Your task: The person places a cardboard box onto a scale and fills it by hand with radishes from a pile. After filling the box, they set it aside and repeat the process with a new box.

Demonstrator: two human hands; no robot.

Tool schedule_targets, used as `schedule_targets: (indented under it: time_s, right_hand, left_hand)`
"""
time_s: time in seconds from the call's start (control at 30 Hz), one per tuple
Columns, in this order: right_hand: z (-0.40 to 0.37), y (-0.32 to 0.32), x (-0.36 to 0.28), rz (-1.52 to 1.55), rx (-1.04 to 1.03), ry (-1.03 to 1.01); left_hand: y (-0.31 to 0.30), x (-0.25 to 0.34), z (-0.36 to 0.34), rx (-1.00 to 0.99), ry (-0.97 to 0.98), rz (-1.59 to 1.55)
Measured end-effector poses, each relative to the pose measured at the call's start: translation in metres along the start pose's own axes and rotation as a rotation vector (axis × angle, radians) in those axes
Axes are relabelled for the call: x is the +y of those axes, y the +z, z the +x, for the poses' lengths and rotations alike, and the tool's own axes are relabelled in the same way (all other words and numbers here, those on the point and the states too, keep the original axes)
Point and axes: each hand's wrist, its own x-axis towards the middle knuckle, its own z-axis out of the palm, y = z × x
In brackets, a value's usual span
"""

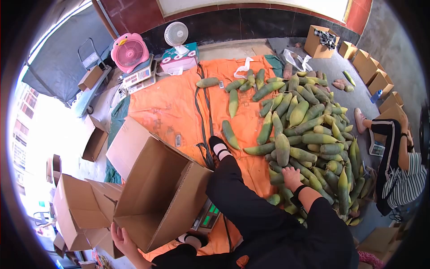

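Note:
My left hand (123, 241) grips the lower edge of an open cardboard box (154, 179), which tilts with its mouth toward me. My right hand (292, 178) reaches into a big heap of green radishes (309, 130). Its fingers curl at the near end of a green radish (282, 150) on the heap's left side. Parts of those fingers are hidden among the radishes. Under the box, a scale (208, 216) with a lit green display shows partly, beside my leg.
An orange sheet (161, 107) covers the floor, with black cables (204, 112) across it. More cartons (71, 210) stand at left. Another person (398, 170) sits at right near a scale (376, 148). A pink fan (130, 52) and a white fan (176, 36) stand behind.

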Motion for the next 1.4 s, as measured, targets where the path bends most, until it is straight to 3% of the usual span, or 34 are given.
schedule_targets:
  time_s: [0.1,0.2,0.3,0.43,0.6,0.7,0.73,0.83,0.93,0.97,1.0,1.03,1.1,1.17,1.2,1.23,1.3,1.37,1.4]
  right_hand:
    - [0.003,-0.028,-0.010,0.113,0.079,-0.008]
    - [0.007,-0.089,-0.020,0.278,0.288,-0.092]
    - [0.005,-0.166,-0.036,0.472,0.575,-0.230]
    - [-0.009,-0.270,-0.072,0.858,0.837,-0.477]
    - [-0.054,-0.351,-0.144,1.574,0.628,-0.938]
    - [-0.087,-0.361,-0.201,1.794,0.339,-1.129]
    - [-0.095,-0.362,-0.220,1.908,0.117,-1.205]
    - [-0.113,-0.350,-0.268,1.815,-0.192,-1.288]
    - [-0.127,-0.333,-0.309,1.807,-0.325,-1.348]
    - [-0.129,-0.328,-0.317,1.791,-0.343,-1.368]
    - [-0.132,-0.327,-0.320,1.789,-0.354,-1.373]
    - [-0.134,-0.325,-0.322,1.765,-0.311,-1.339]
    - [-0.132,-0.324,-0.319,1.741,-0.278,-1.303]
    - [-0.117,-0.324,-0.306,1.025,0.243,-1.196]
    - [-0.109,-0.319,-0.303,0.869,0.400,-1.186]
    - [-0.105,-0.313,-0.298,0.869,0.394,-1.180]
    - [-0.102,-0.299,-0.287,0.500,0.537,-1.110]
    - [-0.100,-0.287,-0.283,0.529,0.575,-1.104]
    - [-0.100,-0.281,-0.282,0.522,0.592,-1.126]
  left_hand:
    - [-0.005,0.005,-0.003,0.097,-0.006,0.096]
    - [-0.004,0.014,-0.004,0.153,0.088,0.156]
    - [0.009,0.044,-0.013,0.244,0.243,0.278]
    - [0.019,0.070,-0.022,0.274,0.279,0.235]
    - [0.037,0.090,-0.031,0.241,0.535,0.324]
    - [0.056,0.109,-0.036,0.211,0.569,0.297]
    - [0.061,0.113,-0.038,0.160,0.578,0.266]
    - [0.068,0.115,-0.039,0.056,0.563,0.206]
    - [0.081,0.114,-0.041,-0.210,0.391,-0.284]
    - [0.076,0.116,-0.043,-0.203,0.321,-0.062]
    - [0.073,0.117,-0.042,-0.250,0.213,-0.084]
    - [0.072,0.118,-0.042,-0.297,0.105,-0.110]
    - [0.067,0.112,-0.038,-0.297,0.144,-0.061]
    - [0.063,0.111,-0.035,-0.304,0.182,-0.010]
    - [0.063,0.113,-0.034,-0.280,0.189,0.126]
    - [0.063,0.114,-0.035,-0.258,0.195,0.260]
    - [0.063,0.108,-0.034,-0.239,0.199,0.361]
    - [0.066,0.108,-0.032,-0.298,0.078,0.631]
    - [0.069,0.111,-0.034,-0.306,0.138,0.748]
